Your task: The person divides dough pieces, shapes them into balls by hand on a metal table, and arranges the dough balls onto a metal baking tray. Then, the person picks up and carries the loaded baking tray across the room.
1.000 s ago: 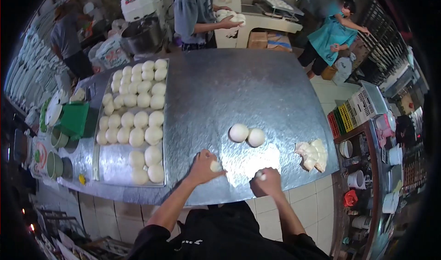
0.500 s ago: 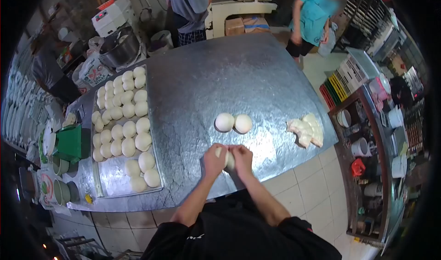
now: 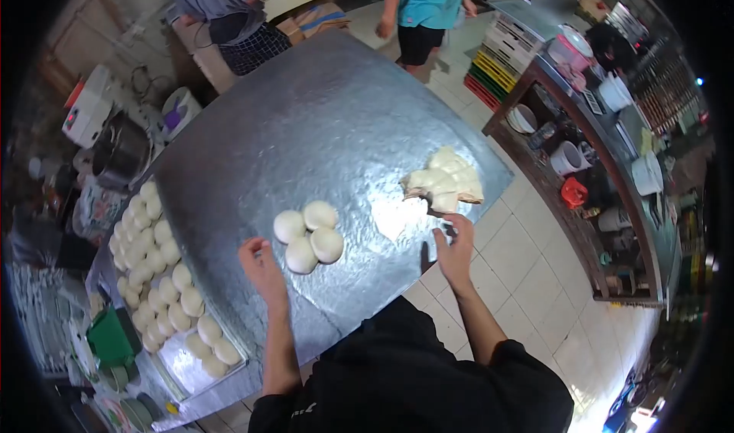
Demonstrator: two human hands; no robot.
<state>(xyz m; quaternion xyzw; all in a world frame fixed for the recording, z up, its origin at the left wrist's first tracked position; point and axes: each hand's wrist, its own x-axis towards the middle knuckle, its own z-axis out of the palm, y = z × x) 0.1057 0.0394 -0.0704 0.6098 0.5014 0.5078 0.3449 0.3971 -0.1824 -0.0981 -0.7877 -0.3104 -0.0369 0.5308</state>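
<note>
Four round dough balls [image 3: 308, 236] sit in a tight cluster on the metal table [image 3: 306, 112]. My left hand [image 3: 262, 268] hovers to the left of them, fingers loosely bent and apart, with nothing in it. At the right, my right hand [image 3: 456, 249] reaches to the near edge of a pile of flattened dough pieces [image 3: 447, 177]. Its thumb and fingers are spread, and no dough shows between them.
A metal tray [image 3: 246, 356] with many dough balls lies along the table's left side, near a green scale [image 3: 111, 337]. Two people [image 3: 420, 8] stand beyond the far edge. A wooden shelf [image 3: 585, 215] holding tubs stands at the right.
Both hands have let go of the dough, which now sits with the other two balls. My hands have moved apart, the right towards the dough pile. The view has turned to the right.
</note>
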